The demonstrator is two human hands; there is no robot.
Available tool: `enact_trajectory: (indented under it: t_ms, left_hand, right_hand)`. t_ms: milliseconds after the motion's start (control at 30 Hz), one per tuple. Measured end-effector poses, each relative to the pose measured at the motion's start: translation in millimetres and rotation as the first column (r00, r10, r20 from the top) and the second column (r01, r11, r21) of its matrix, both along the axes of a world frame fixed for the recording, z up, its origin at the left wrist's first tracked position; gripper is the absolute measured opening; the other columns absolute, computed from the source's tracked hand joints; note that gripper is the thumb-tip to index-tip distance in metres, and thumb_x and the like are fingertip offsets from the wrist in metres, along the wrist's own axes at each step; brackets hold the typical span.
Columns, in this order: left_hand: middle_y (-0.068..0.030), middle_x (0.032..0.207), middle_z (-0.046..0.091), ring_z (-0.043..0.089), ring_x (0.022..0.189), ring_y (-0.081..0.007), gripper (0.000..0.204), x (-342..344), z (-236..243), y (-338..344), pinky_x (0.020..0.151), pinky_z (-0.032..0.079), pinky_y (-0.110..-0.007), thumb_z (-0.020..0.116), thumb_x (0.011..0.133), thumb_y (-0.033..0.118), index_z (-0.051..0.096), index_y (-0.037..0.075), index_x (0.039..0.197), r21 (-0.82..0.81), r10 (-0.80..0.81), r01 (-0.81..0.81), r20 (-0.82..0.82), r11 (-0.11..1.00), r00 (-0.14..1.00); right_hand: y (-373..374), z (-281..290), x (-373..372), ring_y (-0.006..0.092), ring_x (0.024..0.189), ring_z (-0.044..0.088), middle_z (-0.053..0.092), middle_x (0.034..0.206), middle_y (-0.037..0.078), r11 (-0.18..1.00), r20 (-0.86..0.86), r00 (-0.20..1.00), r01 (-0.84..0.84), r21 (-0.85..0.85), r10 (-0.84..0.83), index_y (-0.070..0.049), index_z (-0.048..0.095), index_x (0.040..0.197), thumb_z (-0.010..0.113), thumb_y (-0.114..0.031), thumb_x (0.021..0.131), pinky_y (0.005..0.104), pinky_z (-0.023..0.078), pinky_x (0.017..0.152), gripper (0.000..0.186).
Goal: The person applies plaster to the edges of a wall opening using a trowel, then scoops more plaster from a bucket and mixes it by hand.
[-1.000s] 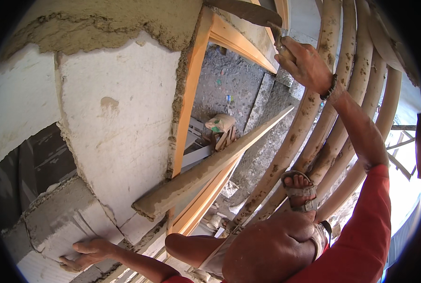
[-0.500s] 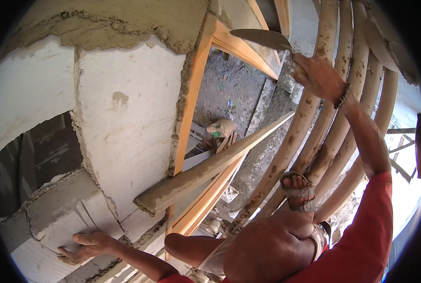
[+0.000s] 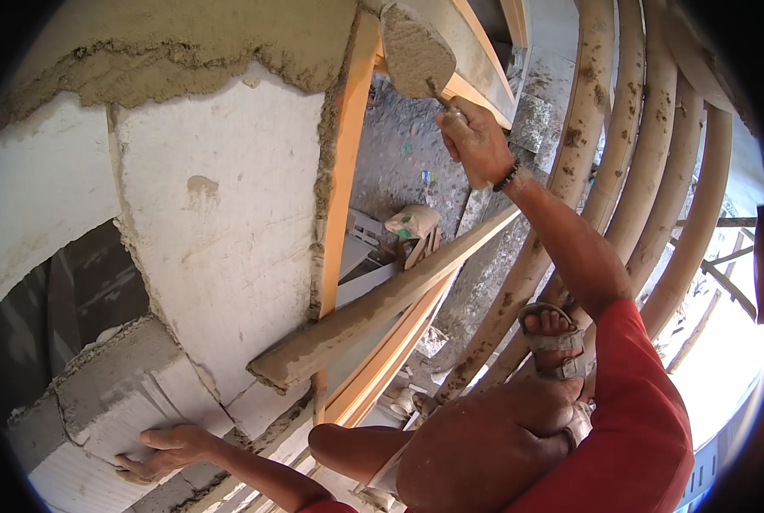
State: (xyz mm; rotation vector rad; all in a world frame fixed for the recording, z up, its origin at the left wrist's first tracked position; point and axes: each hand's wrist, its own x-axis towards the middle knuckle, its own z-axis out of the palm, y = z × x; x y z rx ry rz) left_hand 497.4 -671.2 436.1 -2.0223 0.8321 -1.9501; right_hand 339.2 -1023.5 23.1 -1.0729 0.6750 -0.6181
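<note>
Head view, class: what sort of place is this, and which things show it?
Probably a building site: mortar covers only the upper part of a pale wall, the right hand holds a trowel, and a wooden frame borders the wall.

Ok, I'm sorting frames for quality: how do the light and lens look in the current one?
Head view: the far right is blown out to white; head view: the wall opening at left is dark, with little detail; head view: black rim, and poles look bowed, as a fisheye would do; head view: trowel and right hand look fairly sharp.
</note>
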Motion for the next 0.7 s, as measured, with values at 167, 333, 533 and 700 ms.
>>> enact_trajectory:
  t_ms: [167,333,533,700]
  left_hand:
    - [-0.0278,0.150,0.029,0.026,0.143,-0.0404,0.068,-1,1,1,0.111,0.027,-0.060,0.047,0.099,0.057,0.042,0.007,0.144,0.006,0.000,0.000,0.006,1.000,1.000]
    - [-0.0266,0.151,0.028,0.026,0.143,-0.0405,0.068,3,-2,-1,0.113,0.026,-0.059,0.046,0.099,0.057,0.042,0.007,0.145,-0.033,-0.008,0.007,-0.016,0.999,1.000]
    - [-0.0257,0.151,0.026,0.025,0.144,-0.0399,0.069,3,1,3,0.113,0.026,-0.059,0.045,0.099,0.058,0.041,0.007,0.146,-0.016,0.005,-0.006,-0.011,1.000,1.000]
    - [-0.0254,0.150,0.027,0.024,0.144,-0.0393,0.071,0,-1,-5,0.113,0.026,-0.060,0.044,0.099,0.060,0.041,0.007,0.146,-0.007,0.002,-0.002,-0.005,1.000,1.000]
  right_hand:
    - [-13,-36,-15,0.0261,0.056,0.055,0.054,0.063,0.013,0.836,-0.096,0.995,-0.054,-0.547,0.001,-0.002,0.054,0.086,0.060,-0.033,0.095,0.0404,0.045,0.056,0.033]
    - [-31,-35,0,0.0359,0.062,0.060,0.058,0.068,0.018,0.914,-0.124,0.991,-0.012,-0.405,-0.042,-0.003,0.055,0.087,0.061,-0.031,0.094,0.0438,0.046,0.060,0.030]
    - [-40,-29,-18,0.0330,0.059,0.059,0.055,0.064,0.018,0.810,-0.117,0.991,-0.118,-0.575,0.061,-0.003,0.052,0.085,0.062,-0.029,0.094,0.0436,0.045,0.058,0.030]
    - [-45,-36,-10,0.0351,0.057,0.056,0.055,0.064,0.018,0.787,-0.135,0.991,-0.093,-0.610,0.012,-0.002,0.050,0.083,0.062,-0.027,0.094,0.0428,0.044,0.058,0.030]
